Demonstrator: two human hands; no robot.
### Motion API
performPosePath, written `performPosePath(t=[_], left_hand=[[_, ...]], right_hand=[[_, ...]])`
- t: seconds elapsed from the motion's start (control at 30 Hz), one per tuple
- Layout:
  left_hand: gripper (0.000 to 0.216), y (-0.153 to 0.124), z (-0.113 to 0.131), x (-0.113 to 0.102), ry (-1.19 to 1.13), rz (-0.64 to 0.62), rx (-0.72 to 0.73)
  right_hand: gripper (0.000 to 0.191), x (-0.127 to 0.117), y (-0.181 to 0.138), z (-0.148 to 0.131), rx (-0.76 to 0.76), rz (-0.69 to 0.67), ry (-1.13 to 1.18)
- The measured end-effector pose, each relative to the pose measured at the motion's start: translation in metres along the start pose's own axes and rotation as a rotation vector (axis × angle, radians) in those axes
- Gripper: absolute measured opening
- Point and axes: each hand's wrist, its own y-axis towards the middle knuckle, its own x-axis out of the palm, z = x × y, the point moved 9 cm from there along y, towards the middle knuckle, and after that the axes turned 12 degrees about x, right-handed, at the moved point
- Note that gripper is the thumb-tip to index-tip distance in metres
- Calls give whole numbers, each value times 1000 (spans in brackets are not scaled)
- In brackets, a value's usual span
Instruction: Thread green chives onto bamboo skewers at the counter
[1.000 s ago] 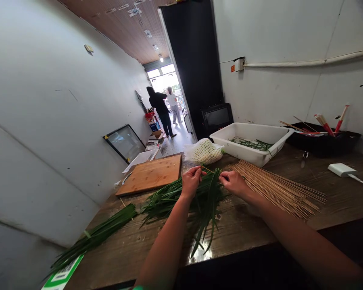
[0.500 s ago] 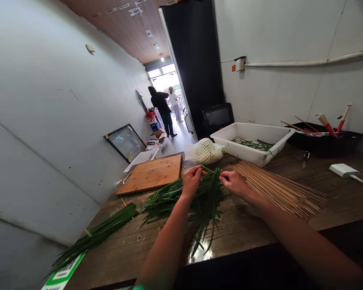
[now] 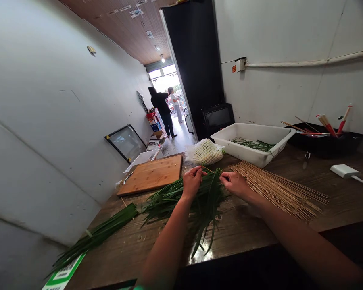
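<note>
My left hand point(image 3: 192, 180) is closed, pinching a thin bamboo skewer point(image 3: 208, 169) that slants down to the right. At its other side my right hand point(image 3: 233, 181) is closed too, thumb and fingers pressed together where the skewer meets a bunch of green chives point(image 3: 213, 187). The exact grip of the right fingertips is hidden. Long leaves from this bunch droop toward the table's front edge. Under my left wrist lies a loose pile of chives point(image 3: 165, 200). Many bamboo skewers point(image 3: 282, 189) are fanned out beside my right forearm.
Farther left lies another chive bundle point(image 3: 105, 231). Behind are a wooden cutting board point(image 3: 154, 173), a foam-netted item point(image 3: 205, 151) and a white tub point(image 3: 248, 157) with chive pieces. A black tray point(image 3: 326, 147) and white adapter point(image 3: 345, 170) sit right. Two people stand by the doorway.
My hands and the skewer hold nearly the same position. In the background, the person in the white top has turned and shifted slightly right.
</note>
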Motion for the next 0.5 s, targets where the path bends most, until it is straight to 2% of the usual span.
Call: performPosePath(t=[0.5], left_hand=[[29, -1, 4, 2, 81, -25, 70]], right_hand=[[30, 1, 0, -1, -8, -17, 26]])
